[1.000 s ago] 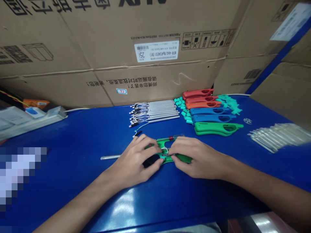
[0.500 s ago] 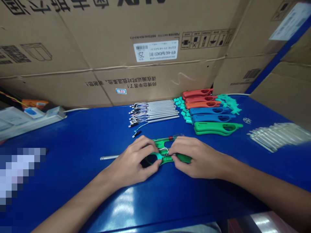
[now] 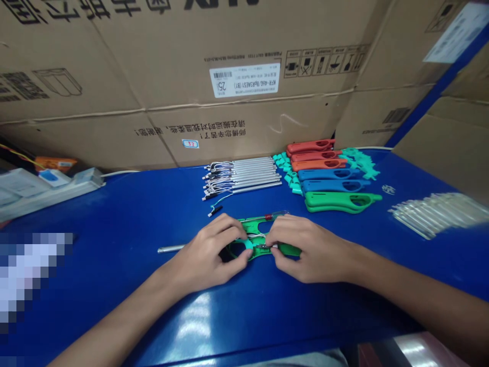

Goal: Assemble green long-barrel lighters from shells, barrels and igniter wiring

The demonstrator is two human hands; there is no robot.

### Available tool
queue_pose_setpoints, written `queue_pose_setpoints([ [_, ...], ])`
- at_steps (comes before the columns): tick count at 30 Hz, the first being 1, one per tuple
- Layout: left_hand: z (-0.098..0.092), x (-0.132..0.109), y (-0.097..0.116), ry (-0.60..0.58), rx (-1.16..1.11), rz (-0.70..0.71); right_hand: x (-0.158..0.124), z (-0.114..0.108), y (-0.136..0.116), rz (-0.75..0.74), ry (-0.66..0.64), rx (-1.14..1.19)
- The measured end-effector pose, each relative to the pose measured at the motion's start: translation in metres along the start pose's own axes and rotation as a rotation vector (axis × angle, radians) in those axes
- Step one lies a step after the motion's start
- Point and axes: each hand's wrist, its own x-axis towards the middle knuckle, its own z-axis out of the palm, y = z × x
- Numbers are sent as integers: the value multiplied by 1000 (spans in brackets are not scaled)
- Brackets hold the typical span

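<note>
A green lighter casing (image 3: 254,226) lies open on the table between my hands, with white wires across it. My left hand (image 3: 217,250) is closed at its left end, thumb and fingers pinching the turquoise trigger (image 3: 248,245) in the casing. My right hand (image 3: 305,247) pinches a small dark part (image 3: 263,246) over the casing's middle; its right end is hidden by the fingertips. A metal tube (image 3: 170,248) sticks out to the left from under my left hand. Just behind the casing lies a screwdriver (image 3: 268,217) with a red and clear handle.
Metal tubes with wires (image 3: 254,173) lie in a row behind my hands. Beside them are turquoise caps (image 3: 296,187), stacked coloured casings (image 3: 336,201) and turquoise triggers (image 3: 361,163). Clear tubes (image 3: 431,216) lie at right, a power strip (image 3: 84,181) at left. Cardboard (image 3: 171,56) stands behind.
Both hands stay almost in place. The turquoise trigger and my left fingertips have shifted very slightly left, and my right fingertips slightly right.
</note>
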Motion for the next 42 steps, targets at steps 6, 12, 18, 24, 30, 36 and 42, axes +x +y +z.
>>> queue_pose_setpoints([
  [6, -1, 1, 2, 4, -4, 8, 0, -1, -1, -1, -15, 5],
  [12, -3, 1, 1, -7, 18, 10, -1, -1, 0, 0, -48, 23],
  [18, -5, 1, 2, -49, 38, 13, 1, -1, 0, -18, -65, 29],
  [24, -7, 1, 2, -48, 62, 53, -1, -1, 1, -35, -57, 18],
  [30, -8, 0, 1, -50, 34, 55, -2, -1, 3, -17, -84, -6],
  [36, -7, 1, 1, -45, 34, 60, 0, -2, 6, -53, -125, 31],
  [42, -8, 1, 2, -60, 30, 51, 0, 0, 6, -49, -149, 39],
])
